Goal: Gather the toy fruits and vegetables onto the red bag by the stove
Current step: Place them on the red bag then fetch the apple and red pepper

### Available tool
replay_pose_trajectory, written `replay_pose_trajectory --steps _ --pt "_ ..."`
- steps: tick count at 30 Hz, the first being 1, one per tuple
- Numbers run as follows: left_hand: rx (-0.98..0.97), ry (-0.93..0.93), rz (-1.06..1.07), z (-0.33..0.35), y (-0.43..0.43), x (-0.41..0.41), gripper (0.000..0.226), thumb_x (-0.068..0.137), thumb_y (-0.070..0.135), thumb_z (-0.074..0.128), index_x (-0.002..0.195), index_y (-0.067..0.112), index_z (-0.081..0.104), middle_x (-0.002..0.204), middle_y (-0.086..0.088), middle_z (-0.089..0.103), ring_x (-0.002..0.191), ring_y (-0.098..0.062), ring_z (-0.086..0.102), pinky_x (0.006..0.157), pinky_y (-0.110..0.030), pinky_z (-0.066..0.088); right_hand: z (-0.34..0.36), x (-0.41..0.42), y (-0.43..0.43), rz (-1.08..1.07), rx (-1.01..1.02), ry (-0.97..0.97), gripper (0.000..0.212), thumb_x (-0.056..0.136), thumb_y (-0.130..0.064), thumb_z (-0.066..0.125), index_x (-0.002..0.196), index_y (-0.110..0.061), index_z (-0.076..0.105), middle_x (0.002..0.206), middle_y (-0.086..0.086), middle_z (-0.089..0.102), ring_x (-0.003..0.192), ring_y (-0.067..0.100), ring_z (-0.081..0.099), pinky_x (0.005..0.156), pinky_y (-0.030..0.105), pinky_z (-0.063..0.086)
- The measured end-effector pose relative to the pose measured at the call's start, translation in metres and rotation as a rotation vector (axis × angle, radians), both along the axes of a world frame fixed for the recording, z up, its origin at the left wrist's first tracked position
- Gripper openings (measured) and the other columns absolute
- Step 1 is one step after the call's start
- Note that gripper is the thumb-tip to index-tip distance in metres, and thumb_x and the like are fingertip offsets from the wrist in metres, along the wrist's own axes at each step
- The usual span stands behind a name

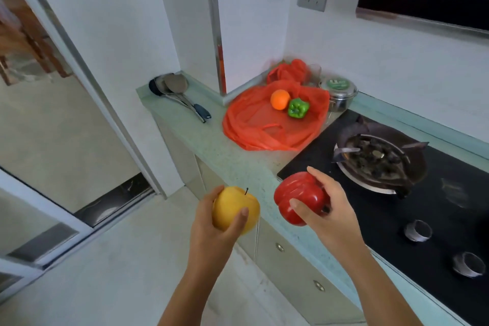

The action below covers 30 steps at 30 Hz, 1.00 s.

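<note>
L hand [211, 217] is gripping a yellow apple [234, 209], R hand [325, 206] a red pepper [300, 197]. Red bag [259, 124] is lying at approx 12 o'clock, orange [280, 99] & green pepper [298, 108] sitting on it; R hand is nearer.

White walls [127, 21], pale floor [79, 124], perhaps tiled.

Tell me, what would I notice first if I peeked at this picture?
Probably the two bright toys held up front: a yellow apple in the left hand and a red pepper in the right hand. Behind them, the red bag holds an orange and a green pepper.
</note>
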<state>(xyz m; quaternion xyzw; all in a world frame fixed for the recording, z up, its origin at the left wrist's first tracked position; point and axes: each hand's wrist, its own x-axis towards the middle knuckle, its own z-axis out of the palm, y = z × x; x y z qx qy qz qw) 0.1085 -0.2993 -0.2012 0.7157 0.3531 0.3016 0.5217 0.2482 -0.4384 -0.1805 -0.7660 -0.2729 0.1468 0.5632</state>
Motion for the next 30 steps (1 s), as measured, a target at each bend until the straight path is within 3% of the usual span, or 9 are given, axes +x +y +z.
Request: replay_pose_trajectory --steps 5,7,10,13,18,22,25,27,30 --pt "-0.026 -0.004 -0.034 -0.013 0.076 0.026 0.059 0.067 0.051 0.072 0.118 0.035 0.047 0.112 0.022 0.048 0.095 0.015 0.047 0.07 -0.012 0.042 -0.011 0.021 0.073 -0.089 -0.018 0.011 0.059 0.071 -0.018 0.075 0.111 -0.048 0.042 0.118 -0.01 0.043 0.101 0.008 0.051 0.076 0.013 0.041" --pt "-0.035 -0.003 -0.03 -0.014 0.116 0.033 0.056 0.067 0.05 0.07 0.117 0.035 0.049 0.111 0.02 0.05 0.097 0.01 0.049 0.071 -0.013 0.042 -0.012 0.026 0.111 -0.104 -0.013 0.002 0.061 0.071 -0.018 0.076 0.109 -0.052 0.042 0.12 -0.008 0.044 0.106 0.011 0.05 0.083 0.021 0.042" --pt "-0.035 -0.002 -0.022 -0.011 0.179 0.045 0.049 0.069 0.046 0.065 0.114 0.037 0.05 0.111 0.021 0.051 0.1 -0.003 0.053 0.076 -0.026 0.047 -0.003 0.033 0.172 -0.098 -0.039 -0.047 0.063 0.07 -0.021 0.077 0.109 -0.055 0.04 0.122 -0.01 0.042 0.109 0.011 0.046 0.087 0.023 0.042" --pt "-0.028 0.021 -0.067 -0.009 0.227 0.06 0.052 0.077 0.039 0.07 0.123 0.028 0.05 0.118 0.007 0.052 0.104 -0.014 0.053 0.085 -0.035 0.047 0.005 0.042 0.221 -0.128 -0.033 -0.067 0.063 0.07 -0.022 0.077 0.114 -0.05 0.042 0.12 -0.011 0.042 0.109 0.009 0.046 0.089 0.029 0.046" --pt "-0.048 0.028 -0.17 -0.013 0.273 0.089 0.051 0.078 0.031 0.07 0.123 0.032 0.047 0.122 0.004 0.049 0.107 -0.016 0.05 0.087 -0.035 0.046 -0.002 0.058 0.266 -0.182 -0.081 -0.103 0.063 0.069 -0.024 0.077 0.118 -0.045 0.043 0.12 -0.01 0.043 0.107 0.006 0.046 0.081 0.013 0.04" --pt "-0.079 0.028 -0.223 -0.019 0.295 0.114 0.05 0.075 0.041 0.07 0.119 0.034 0.047 0.119 0.006 0.051 0.105 -0.016 0.052 0.08 -0.028 0.044 -0.005 0.079 0.276 -0.259 -0.119 -0.087 0.062 0.07 -0.023 0.076 0.121 -0.041 0.044 0.119 -0.01 0.042 0.106 0.005 0.045 0.076 0.004 0.037" --pt "-0.07 0.016 -0.267 -0.02 0.308 0.144 0.055 0.072 0.044 0.067 0.122 0.03 0.048 0.118 0.005 0.052 0.103 -0.014 0.053 0.075 -0.019 0.042 -0.007 0.102 0.279 -0.318 -0.13 -0.097 0.062 0.071 -0.024 0.076 0.122 -0.04 0.045 0.119 -0.008 0.043 0.106 0.007 0.045 0.085 0.013 0.036" --pt "-0.053 0.026 -0.307 -0.022 0.315 0.166 0.06 0.068 0.046 0.065 0.123 0.03 0.047 0.118 0.006 0.051 0.103 -0.015 0.053 0.077 -0.023 0.043 -0.008 0.12 0.282 -0.352 -0.125 -0.083 0.062 0.071 -0.025 0.076 0.123 -0.039 0.044 0.119 -0.008 0.043 0.106 0.006 0.044 0.089 0.021 0.036" --pt "-0.023 0.037 -0.385 -0.024 0.323 0.202 0.054 0.072 0.042 0.069 0.12 0.035 0.045 0.114 0.015 0.05 0.103 -0.013 0.052 0.073 -0.018 0.042 -0.014 0.149 0.287 -0.415 -0.113 -0.08 0.063 0.072 -0.026 0.076 0.125 -0.037 0.044 0.119 -0.007 0.043 0.106 0.005 0.043 0.092 0.022 0.036"
